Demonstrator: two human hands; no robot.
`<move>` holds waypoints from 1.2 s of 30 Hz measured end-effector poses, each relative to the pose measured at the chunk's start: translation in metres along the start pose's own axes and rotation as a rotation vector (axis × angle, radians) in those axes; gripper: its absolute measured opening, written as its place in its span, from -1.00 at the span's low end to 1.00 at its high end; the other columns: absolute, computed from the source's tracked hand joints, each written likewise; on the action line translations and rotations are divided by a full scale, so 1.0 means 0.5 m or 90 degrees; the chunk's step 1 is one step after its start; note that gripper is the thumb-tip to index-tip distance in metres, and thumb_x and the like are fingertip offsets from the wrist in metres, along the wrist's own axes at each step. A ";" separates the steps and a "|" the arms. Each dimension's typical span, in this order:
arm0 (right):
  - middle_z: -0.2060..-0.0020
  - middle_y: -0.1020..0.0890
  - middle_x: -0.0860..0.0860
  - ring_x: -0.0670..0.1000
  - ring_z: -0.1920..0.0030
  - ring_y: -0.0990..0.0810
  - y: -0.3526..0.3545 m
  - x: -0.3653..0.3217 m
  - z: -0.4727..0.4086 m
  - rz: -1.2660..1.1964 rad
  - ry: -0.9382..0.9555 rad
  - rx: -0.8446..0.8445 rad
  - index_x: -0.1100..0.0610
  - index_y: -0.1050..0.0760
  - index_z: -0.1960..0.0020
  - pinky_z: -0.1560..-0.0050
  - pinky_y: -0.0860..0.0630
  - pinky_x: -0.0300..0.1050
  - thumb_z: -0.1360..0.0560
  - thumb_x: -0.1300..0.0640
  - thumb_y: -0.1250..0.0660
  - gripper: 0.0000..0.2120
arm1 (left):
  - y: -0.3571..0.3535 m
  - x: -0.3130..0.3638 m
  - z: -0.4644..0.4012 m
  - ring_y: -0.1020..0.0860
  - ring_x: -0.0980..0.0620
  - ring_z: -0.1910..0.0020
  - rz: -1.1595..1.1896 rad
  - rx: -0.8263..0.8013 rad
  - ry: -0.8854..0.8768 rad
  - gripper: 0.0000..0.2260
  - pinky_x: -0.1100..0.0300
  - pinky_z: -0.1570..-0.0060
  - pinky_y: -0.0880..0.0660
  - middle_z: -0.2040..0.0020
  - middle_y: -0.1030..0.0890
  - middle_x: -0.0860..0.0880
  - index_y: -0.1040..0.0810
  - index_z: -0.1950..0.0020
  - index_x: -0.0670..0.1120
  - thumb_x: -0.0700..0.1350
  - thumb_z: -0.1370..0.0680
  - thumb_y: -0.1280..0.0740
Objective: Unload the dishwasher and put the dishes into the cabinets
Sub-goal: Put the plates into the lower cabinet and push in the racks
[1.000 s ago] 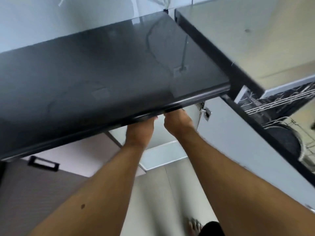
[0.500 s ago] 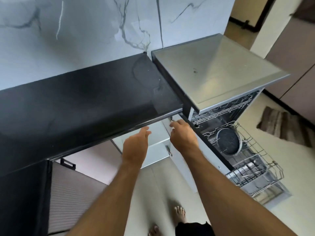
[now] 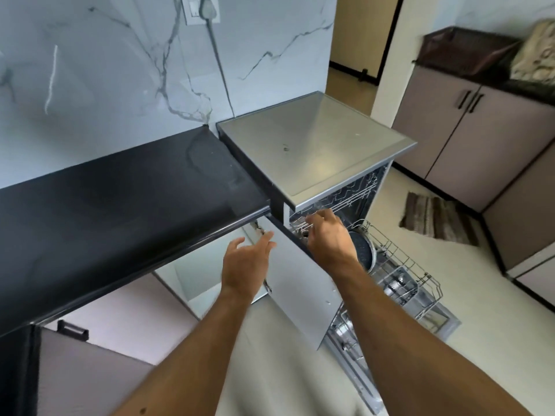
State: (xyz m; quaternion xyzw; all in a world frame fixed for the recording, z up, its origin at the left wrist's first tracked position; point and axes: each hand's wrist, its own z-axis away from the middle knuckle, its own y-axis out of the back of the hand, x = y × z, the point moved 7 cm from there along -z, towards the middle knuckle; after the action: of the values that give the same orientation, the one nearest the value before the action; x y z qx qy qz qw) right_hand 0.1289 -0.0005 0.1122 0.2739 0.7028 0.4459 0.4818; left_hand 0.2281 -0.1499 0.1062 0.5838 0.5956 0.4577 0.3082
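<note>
Steel dishwasher (image 3: 315, 145): two racks out, one dark pan (image 3: 362, 246); left hand (image 3: 246, 262), right hand (image 3: 330, 238) empty, fingers apart.

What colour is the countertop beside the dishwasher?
The countertop is glossy black; the head view shows it best, next to the silver-grey dishwasher.

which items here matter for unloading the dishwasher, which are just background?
Job:
dishwasher, open
lower rack, pulled out
dark pan standing in that rack
upper rack, where the right hand reaches
open cabinet under the counter, by the empty left hand

Background:
black counter
wall plug
floor rug
basket on the far cabinets
</note>
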 end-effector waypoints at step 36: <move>-0.33 -0.37 0.04 0.07 -0.16 -0.55 0.225 0.737 -0.065 0.017 -0.108 -0.096 0.05 -0.45 -0.34 -0.09 -0.62 -0.04 -0.60 0.21 -0.23 -0.67 | -0.390 0.609 -0.178 0.01 0.03 -0.58 0.078 -0.238 -0.028 -0.27 0.06 -0.55 0.00 -0.61 -0.04 -0.03 0.13 -0.60 -0.05 -0.14 -0.58 -0.27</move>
State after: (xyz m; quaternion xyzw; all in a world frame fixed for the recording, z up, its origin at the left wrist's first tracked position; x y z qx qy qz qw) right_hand -0.0483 0.3390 0.0576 0.2831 0.6198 0.4795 0.5529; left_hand 0.0282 0.1507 0.0156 0.5611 0.4568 0.5654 0.3961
